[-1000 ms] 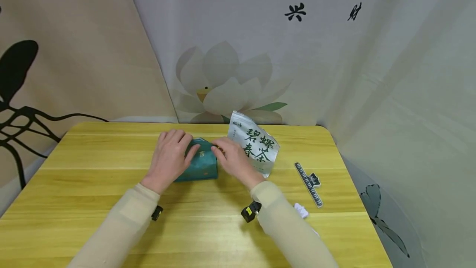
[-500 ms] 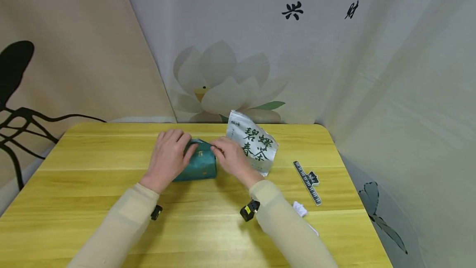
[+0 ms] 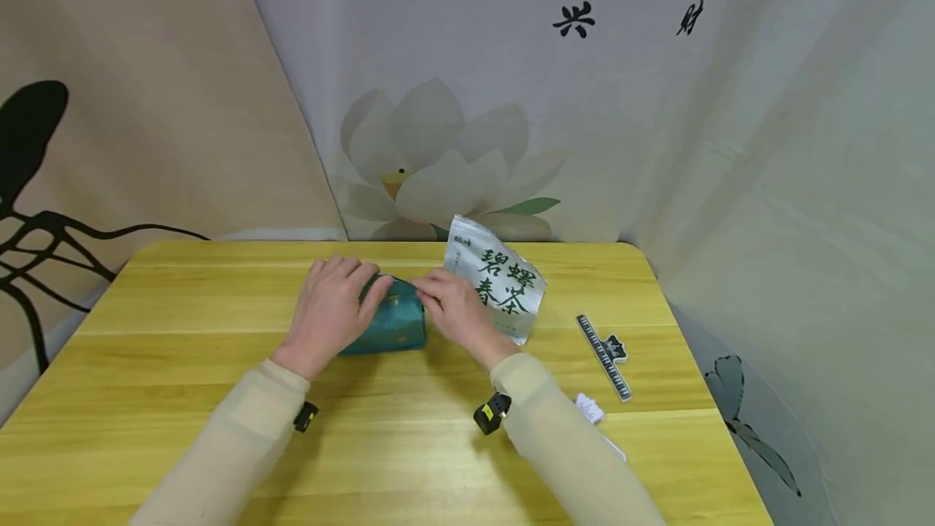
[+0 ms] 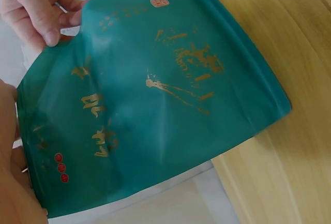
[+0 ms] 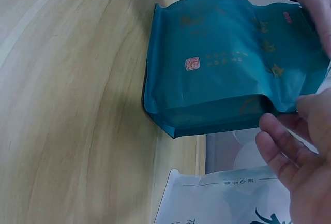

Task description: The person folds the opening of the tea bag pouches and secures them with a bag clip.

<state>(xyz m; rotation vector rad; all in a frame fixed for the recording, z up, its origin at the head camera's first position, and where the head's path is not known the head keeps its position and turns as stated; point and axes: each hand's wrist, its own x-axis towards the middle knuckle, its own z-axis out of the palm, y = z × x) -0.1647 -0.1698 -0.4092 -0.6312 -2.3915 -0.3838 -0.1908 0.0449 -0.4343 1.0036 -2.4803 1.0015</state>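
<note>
A teal stand-up pouch (image 3: 390, 321) with gold lettering and small red seals stands on the table, its top part bent. My left hand (image 3: 332, 307) grips the left part of its top edge, thumb on the near side and fingers behind. At the right end of that edge, my right hand (image 3: 454, 307) pinches the corner; its thumb and fingertips show in the right wrist view beside the pouch (image 5: 212, 63). The left wrist view shows the front of the pouch (image 4: 155, 94) and the right hand (image 4: 44, 9) at its far corner. The pouch's back is hidden.
A silver pouch (image 3: 500, 274) with green characters stands just behind my right hand. Farther right lie a black-and-white piano-keyboard-shaped clip (image 3: 605, 359) and a small white object (image 3: 588, 409), with another white piece partly behind the right sleeve. A curtain hangs behind the wooden table (image 3: 219, 299).
The left thumb has shifted slightly along the pouch's top edge. Both hands stay on the teal pouch, and the other things lie where they were.
</note>
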